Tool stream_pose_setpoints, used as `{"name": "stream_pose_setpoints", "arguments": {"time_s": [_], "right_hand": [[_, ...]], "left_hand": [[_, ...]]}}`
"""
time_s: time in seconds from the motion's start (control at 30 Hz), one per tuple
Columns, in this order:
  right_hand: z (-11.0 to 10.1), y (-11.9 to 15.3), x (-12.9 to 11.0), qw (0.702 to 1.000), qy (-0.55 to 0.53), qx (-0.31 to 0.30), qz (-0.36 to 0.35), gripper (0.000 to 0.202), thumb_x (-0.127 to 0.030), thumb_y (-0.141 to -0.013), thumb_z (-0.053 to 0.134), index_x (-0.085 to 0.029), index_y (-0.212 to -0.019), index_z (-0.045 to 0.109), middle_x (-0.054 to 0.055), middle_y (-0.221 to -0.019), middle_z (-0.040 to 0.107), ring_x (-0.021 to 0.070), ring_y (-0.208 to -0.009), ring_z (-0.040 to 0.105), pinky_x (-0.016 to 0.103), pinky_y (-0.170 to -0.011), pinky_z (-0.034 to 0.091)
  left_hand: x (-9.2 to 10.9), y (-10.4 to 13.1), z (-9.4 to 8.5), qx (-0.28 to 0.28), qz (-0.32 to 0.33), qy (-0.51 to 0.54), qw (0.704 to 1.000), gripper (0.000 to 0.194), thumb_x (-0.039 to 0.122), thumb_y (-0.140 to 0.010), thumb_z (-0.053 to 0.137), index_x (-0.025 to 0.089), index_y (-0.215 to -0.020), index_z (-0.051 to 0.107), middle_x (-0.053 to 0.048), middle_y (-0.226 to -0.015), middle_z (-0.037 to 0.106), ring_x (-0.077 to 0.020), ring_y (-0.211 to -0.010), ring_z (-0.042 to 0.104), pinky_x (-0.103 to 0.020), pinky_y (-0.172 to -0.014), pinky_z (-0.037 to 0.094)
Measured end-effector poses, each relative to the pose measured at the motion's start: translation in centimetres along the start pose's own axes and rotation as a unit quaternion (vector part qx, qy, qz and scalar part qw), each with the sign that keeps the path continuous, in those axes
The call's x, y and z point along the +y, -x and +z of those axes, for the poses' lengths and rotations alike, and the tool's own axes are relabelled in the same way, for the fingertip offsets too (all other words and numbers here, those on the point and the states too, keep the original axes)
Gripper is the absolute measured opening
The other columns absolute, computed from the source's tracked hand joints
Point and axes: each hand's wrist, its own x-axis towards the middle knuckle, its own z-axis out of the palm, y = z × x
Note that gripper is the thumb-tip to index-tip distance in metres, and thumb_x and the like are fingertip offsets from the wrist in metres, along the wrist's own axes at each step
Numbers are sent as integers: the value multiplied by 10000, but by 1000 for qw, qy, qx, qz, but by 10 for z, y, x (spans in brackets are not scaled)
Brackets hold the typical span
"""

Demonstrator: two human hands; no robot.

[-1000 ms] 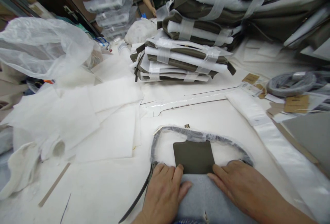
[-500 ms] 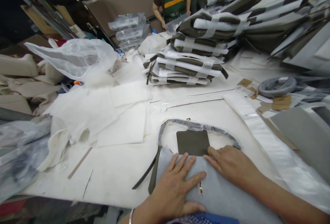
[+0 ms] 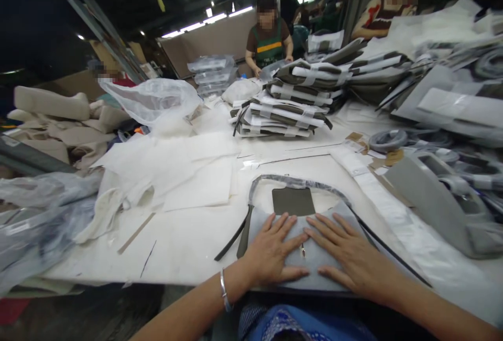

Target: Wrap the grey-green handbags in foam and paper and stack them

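A handbag (image 3: pixel 314 274) lies flat at the table's near edge, its front covered by a pale grey sheet. My left hand (image 3: pixel 271 252) presses flat on the sheet's left half, fingers spread. On the right half rests my right hand (image 3: pixel 346 252), also flat with fingers apart. Between the two hands a small metal zipper pull (image 3: pixel 303 250) shows. Above my fingertips a dark olive flap (image 3: pixel 294 201) sticks out from the bag's top. The bag's handle (image 3: pixel 291 179), wrapped in clear film, arches around this flap. A dark strap (image 3: pixel 230 241) trails out at the left.
Wrapped olive bags (image 3: pixel 283 116) are stacked at the back. White sheets (image 3: pixel 196 173) lie on the left, near a clear plastic bag (image 3: pixel 157 100). A grey bag (image 3: pixel 436 199) and a long white padded strip (image 3: pixel 396 220) are on the right. A co-worker (image 3: pixel 269 42) stands across the table.
My right hand has gone from curled fingers at the flap's lower right corner to lying flat and spread on the sheet. My left hand stays flat. The view has tilted up.
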Motion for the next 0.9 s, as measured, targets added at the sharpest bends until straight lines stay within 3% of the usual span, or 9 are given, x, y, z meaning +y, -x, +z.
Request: {"name": "stream_pose_setpoints", "arguments": {"time_s": [0.13,0.27,0.33,0.4,0.47,0.57,0.73,0.9], "right_hand": [[16,12,3,1000,-20,1,18,748,-590,-914,524,-311,-1551,248,73,-1593,317,329,-1427,357,571,-1151,249],[0,-2,9,993,-98,-52,39,625,-576,-924,519,-333,-1488,403,63,-1536,429,322,-1391,421,576,-1135,315],[-11,-20,13,984,-144,-59,90,503,-517,-958,482,-276,-1395,546,87,-1437,553,291,-1323,508,518,-1110,382],[-15,-46,22,969,-168,-25,182,429,-434,-963,480,-191,-1279,638,132,-1322,642,281,-1238,580,475,-1079,421],[-10,-73,35,949,-165,11,268,390,-379,-921,528,-127,-1182,671,186,-1223,685,307,-1149,632,484,-1029,452],[3,-105,53,929,-174,29,327,356,-381,-852,603,-105,-1064,679,207,-1047,736,320,-981,696,463,-882,525],[4,-119,57,901,-277,68,327,386,-420,-966,422,-134,-1165,589,114,-958,763,205,-853,718,307,-707,551],[-13,-106,38,906,-328,61,261,326,-391,-838,644,-174,-1080,667,80,-1068,749,229,-955,698,356,-855,541]], "left_hand": [[4,6,-5,16,32,-16,999,854,783,-844,442,310,-1534,272,-107,-1639,141,-315,-1507,117,-518,-1227,73],[5,8,-3,38,31,-47,998,836,794,-835,440,328,-1517,312,-115,-1630,178,-324,-1500,151,-537,-1215,116],[4,8,0,49,33,-50,997,822,798,-836,430,339,-1510,323,-118,-1624,205,-330,-1493,178,-554,-1204,147],[3,9,3,58,38,-41,997,818,805,-832,426,344,-1502,338,-125,-1617,227,-337,-1487,197,-570,-1196,160],[1,9,5,63,42,-30,997,825,815,-821,430,343,-1494,355,-133,-1614,230,-344,-1484,203,-578,-1192,163],[-2,10,8,69,44,-30,996,833,820,-812,440,346,-1492,357,-131,-1618,219,-354,-1480,211,-590,-1184,180],[-5,11,11,83,53,-45,994,827,809,-816,455,364,-1502,329,-118,-1622,210,-361,-1479,213,-593,-1176,201],[-7,11,12,97,62,-43,992,820,802,-818,466,363,-1499,338,-112,-1612,247,-356,-1474,232,-586,-1182,190]]}}
